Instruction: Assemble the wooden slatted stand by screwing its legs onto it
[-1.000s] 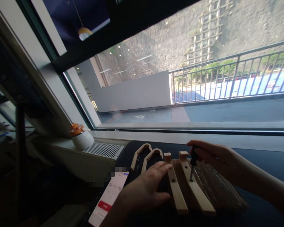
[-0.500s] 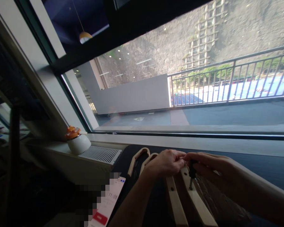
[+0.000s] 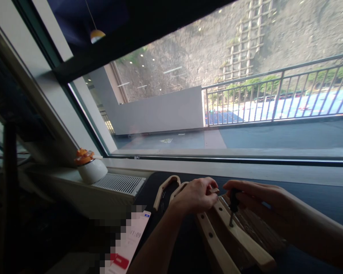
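My right hand point(image 3: 254, 194) is closed round the black handle of a screwdriver point(image 3: 233, 203). The shaft points down, its tip at a hole in a pale wooden bar point(image 3: 247, 239). A second wooden bar point(image 3: 215, 245) with dark holes runs alongside on the left, with brown material between the two. Beyond their far ends, my left hand point(image 3: 196, 195) has its fingers curled on a small light-wood piece point(image 3: 214, 190); whether this joins the bars is hidden. Brownish, shiny material point(image 3: 258, 224) lies under my right hand.
Two curved wooden pieces, one nearer the edge point(image 3: 165, 190) and one partly behind my left wrist point(image 3: 178, 190), lie on the dark table point(image 3: 311, 194). A phone point(image 3: 134, 243) lies at the left edge. A white pot-like object point(image 3: 93, 171) with an orange top stands by a vent grille point(image 3: 121, 182).
My hands have come apart; the left has shifted slightly left and a small wood piece shows in its fingers. The bars have shifted, showing their near ends more. The screwdriver remains at the bar.
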{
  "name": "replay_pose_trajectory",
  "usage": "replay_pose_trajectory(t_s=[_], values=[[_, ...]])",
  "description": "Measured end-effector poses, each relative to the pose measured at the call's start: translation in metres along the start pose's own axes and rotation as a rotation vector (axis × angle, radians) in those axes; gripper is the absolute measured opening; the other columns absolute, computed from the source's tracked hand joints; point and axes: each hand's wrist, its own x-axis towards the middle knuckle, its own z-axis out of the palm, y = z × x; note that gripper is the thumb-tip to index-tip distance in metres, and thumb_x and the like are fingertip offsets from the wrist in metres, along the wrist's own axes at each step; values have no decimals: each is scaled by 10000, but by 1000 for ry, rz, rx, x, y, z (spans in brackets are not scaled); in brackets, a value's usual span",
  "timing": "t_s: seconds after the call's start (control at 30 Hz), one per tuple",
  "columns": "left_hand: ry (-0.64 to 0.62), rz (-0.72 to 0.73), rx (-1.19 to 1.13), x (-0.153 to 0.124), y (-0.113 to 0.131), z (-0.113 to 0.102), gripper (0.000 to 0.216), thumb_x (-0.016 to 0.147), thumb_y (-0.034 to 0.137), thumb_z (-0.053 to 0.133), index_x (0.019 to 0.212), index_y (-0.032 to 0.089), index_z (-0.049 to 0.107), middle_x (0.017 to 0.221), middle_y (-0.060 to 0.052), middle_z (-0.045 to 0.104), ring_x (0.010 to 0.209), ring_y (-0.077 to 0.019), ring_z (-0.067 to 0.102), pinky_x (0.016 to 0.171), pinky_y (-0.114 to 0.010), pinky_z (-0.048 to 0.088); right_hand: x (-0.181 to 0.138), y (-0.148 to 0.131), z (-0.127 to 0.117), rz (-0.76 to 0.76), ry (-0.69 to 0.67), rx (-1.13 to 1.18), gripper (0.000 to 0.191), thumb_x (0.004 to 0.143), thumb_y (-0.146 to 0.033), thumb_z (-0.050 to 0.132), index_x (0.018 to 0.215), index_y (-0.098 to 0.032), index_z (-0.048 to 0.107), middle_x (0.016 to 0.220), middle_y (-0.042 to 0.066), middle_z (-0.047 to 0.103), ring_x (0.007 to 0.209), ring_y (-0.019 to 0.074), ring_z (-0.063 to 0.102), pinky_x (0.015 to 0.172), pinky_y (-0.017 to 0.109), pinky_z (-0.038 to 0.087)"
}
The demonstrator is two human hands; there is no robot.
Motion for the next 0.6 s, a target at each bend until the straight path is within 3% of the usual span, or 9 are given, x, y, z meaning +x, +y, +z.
replay_pose_trajectory(t_s=[0.1, 0.23, 0.3, 0.4, 0.6], values=[[-41, -10, 34, -2, 0, -3, 397, 806, 361, 524, 1156, 178, 567, 991, -68, 659, 867, -209, 616, 752, -292, 467, -2, 0, 0, -5, -3, -4, 339, 917, -411, 462, 1155, -239, 632, 1042, 57, 691, 890, 224, 667, 752, 257, 548], [47, 160, 57, -11, 11, -11, 449, 816, 349, 551, 1235, 190, 534, 1253, -87, 561, 1144, -235, 511, 961, -328, 392, -2, -1, 0, -24, -18, -12, 315, 927, -365, 462, 1162, -233, 623, 1067, 55, 683, 910, 223, 661, 783, 256, 536], [65, 270, 75, -15, 19, -13, 350, 834, 294, 545, 1163, 182, 590, 1215, -76, 587, 1160, -210, 497, 1007, -306, 348, -2, 0, 1, -42, -22, -19, 313, 927, -344, 466, 1173, -225, 617, 1094, 58, 673, 938, 221, 652, 806, 258, 529], [-22, 392, 83, -17, 25, -10, 217, 833, 249, 570, 1027, 185, 646, 1081, -46, 646, 1096, -180, 543, 1023, -284, 322, -1, 5, 3, -68, -10, -51, 320, 928, -323, 463, 1192, -218, 610, 1132, 64, 656, 979, 223, 639, 830, 276, 527], [-40, 455, 148, -10, 13, 1, 199, 759, 268, 662, 925, 158, 665, 1013, -42, 646, 1085, -187, 531, 1010, -280, 344, 2, 12, 5, -122, 40, -115, 327, 916, -324, 476, 1195, -229, 617, 1108, 60, 669, 960, 233, 649, 828, 301, 535]])
